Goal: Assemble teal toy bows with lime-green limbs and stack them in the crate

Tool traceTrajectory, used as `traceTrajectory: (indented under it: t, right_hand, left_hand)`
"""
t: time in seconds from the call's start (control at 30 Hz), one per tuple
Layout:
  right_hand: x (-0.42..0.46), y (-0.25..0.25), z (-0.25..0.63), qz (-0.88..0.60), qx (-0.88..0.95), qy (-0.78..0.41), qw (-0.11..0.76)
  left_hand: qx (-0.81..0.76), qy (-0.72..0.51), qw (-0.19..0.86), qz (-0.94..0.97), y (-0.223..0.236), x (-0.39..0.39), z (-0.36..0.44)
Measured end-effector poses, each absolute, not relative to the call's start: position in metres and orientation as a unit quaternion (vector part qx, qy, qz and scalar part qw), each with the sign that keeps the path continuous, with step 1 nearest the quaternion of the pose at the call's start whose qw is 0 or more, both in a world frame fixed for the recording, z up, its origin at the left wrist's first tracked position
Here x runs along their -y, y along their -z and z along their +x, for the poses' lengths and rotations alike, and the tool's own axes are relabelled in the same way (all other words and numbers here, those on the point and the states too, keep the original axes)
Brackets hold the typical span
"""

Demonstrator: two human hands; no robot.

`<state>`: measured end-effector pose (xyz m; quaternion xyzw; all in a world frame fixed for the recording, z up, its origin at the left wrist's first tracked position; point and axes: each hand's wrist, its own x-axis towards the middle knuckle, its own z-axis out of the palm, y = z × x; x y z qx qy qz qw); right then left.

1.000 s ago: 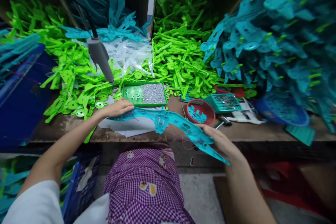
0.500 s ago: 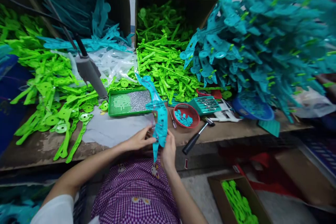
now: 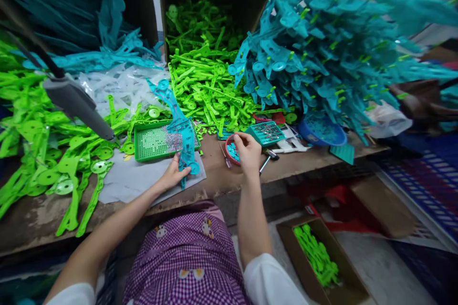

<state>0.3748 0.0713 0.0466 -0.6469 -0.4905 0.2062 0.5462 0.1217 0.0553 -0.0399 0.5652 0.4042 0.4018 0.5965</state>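
My left hand [image 3: 173,172] is closed on the lower end of a long, curved blue plastic part [image 3: 185,138], which tilts up and leftward over the green tray [image 3: 143,156] of small metal bits. At the red bowl [image 3: 226,145] of small blue plastic pieces [image 3: 234,151], my right hand [image 3: 248,150] has its fingers pinched together over the right side. Whatever lies between those fingertips is hidden. Under the left hand is a grey sheet [image 3: 119,183].
A grey electric screwdriver [image 3: 77,107] hangs at the left. Green plastic parts [image 3: 211,88] and a big heap of blue parts [image 3: 315,52] cover the back. A hammer [image 3: 265,164] lies partly behind my right hand, near a teal tray [image 3: 266,132] and a blue basin [image 3: 322,136].
My right hand has left the blue part and moved to the red bowl. My left hand still holds the part, now over the grey sheet and tray. The view has shifted right.
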Motion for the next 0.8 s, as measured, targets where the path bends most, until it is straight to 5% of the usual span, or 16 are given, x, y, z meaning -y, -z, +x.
traceTrajectory:
  t: [0.23,0.37,0.8]
  right_hand:
    - [-0.099,-0.035,0.495,-0.777,0.495,0.0,0.388]
    - [-0.116,-0.029,0.514,-0.796,0.536,0.01,0.282]
    - [-0.128,-0.019,0.51,-0.788,0.538,0.012,0.299]
  left_hand:
    - [-0.422,-0.416,0.569,0.57,0.046,-0.058,0.123]
    - [-0.409,-0.404,0.58,0.577,0.048,-0.058,0.124]
    - [-0.388,-0.396,0.58,0.598,0.049,-0.059,0.124]
